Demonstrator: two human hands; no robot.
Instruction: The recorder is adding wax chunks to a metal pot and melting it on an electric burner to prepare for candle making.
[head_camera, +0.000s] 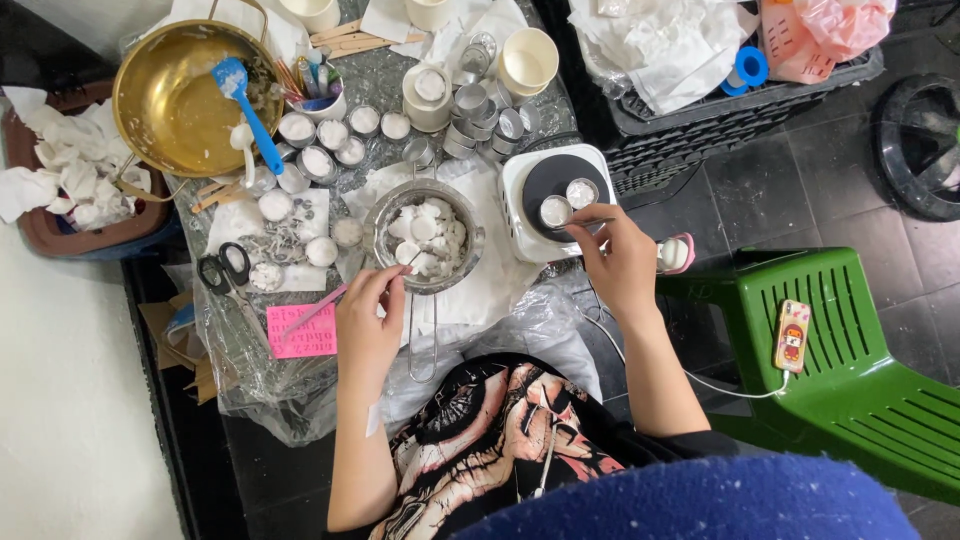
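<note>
My left hand (368, 322) is pinched on a thin pink stick (318, 311) at the near rim of a metal strainer bowl (470, 226) full of white wax discs (425, 232). My right hand (620, 262) grips thin metal tweezers (592, 221) over a small white hot plate (516, 226) with a black round top. Two small tin cups (568, 201) of pale wax sit on that black top, and the tweezer tips reach the nearer one.
A brass bowl (165, 120) with a blue spatula (250, 105) stands at the far left beside several tin cups (325, 148). Black scissors (222, 268) and a pink card (302, 332) lie on plastic sheeting. A green plastic chair (860, 330) with a phone (793, 336) stands on the right.
</note>
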